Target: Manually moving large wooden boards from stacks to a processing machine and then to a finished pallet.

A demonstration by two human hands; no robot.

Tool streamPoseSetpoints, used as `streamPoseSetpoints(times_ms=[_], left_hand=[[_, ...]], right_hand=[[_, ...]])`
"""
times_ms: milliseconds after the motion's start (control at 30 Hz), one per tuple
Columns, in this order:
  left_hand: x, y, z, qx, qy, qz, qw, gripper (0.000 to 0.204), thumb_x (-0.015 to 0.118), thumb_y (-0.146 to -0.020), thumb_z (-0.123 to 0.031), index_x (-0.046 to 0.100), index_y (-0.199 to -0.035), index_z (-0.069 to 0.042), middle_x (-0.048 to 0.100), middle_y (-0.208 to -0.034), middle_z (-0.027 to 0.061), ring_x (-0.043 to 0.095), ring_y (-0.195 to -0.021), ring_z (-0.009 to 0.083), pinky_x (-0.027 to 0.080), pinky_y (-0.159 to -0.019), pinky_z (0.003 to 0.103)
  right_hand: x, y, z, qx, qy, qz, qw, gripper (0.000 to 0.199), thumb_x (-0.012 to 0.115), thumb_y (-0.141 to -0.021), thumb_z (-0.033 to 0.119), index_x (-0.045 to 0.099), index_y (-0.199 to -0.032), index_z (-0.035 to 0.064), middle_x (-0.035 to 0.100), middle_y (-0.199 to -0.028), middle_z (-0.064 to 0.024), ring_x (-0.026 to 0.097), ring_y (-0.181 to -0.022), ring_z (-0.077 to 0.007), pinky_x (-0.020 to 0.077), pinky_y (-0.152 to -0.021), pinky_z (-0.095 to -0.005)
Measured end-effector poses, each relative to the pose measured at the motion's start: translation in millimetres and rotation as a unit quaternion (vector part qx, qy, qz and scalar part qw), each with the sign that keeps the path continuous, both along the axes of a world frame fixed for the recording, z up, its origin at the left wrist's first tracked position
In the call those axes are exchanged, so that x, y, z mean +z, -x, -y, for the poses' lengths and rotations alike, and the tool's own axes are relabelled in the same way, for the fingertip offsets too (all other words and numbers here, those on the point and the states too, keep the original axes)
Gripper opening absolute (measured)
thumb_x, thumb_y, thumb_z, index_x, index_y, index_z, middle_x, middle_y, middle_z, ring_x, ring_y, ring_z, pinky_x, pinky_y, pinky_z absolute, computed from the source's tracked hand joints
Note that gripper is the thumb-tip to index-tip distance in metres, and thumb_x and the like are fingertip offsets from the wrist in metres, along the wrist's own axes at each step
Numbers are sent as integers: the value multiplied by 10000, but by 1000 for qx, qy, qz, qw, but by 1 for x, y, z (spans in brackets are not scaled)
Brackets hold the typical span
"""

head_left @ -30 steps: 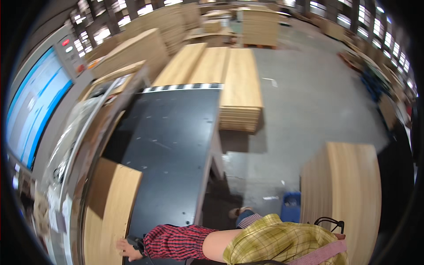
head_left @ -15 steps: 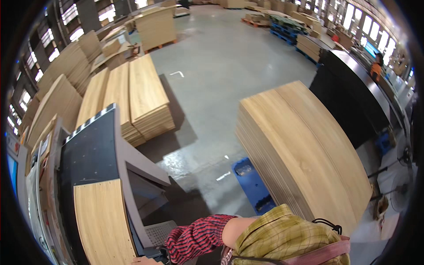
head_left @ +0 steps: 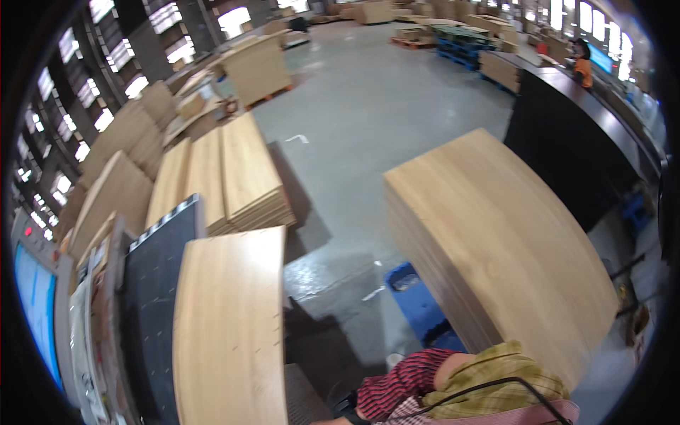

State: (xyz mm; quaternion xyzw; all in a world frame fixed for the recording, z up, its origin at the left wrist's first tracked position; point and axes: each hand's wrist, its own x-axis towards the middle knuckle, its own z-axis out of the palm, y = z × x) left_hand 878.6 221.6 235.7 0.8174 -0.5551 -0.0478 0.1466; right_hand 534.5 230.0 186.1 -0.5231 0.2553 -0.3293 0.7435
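Panel (head_left: 227, 333) on table (head_left: 152, 297); hands apparently hidden.

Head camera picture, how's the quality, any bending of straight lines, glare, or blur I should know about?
Head view: strong fisheye, so the wooden panel on the dark machine table and the tall panel stack bow outward, with a black rim around the picture. Head view: window light glares off the grey floor; the far hall is soft. Head view: the red plaid sleeve at the lower edge is slightly blurred; neither hand is in view.

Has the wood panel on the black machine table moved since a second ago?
Yes. The wood panel has slid forward along the black machine table, now covering most of its length toward the striped far edge.
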Motion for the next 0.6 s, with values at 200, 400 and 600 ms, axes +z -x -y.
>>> streamPoseSetpoints(times_ms=[200, 400, 600], left_hand=[[15, 18, -9, -69, 22, 27, 997, 468, 424, -900, -245, 393, -1237, 77, 363, -1302, 253, 324, -1232, 352, 231, -1046, 369], [9, -23, -31, -92, 55, -3, 994, 448, 437, -889, -222, 406, -1234, 62, 340, -1322, 242, 308, -1238, 363, 224, -1047, 385], [6, -18, -25, -127, 75, 36, 988, 453, 451, -859, -230, 428, -1223, 37, 364, -1302, 247, 311, -1229, 373, 231, -1035, 419]], right_hand=[[1, -19, -9, -61, -201, 128, 969, 541, 537, -843, 429, 467, -1167, 1, 599, -973, -92, 592, -798, -167, 502, -644, -284], [-23, -63, -4, -91, -270, 63, 956, 494, 610, -780, 427, 543, -1068, 32, 614, -946, -94, 579, -855, -171, 467, -771, -329], [-38, -68, -12, -155, -250, 121, 948, 353, 555, -854, 291, 549, -1066, 9, 615, -922, -81, 595, -772, -149, 502, -654, -300]])
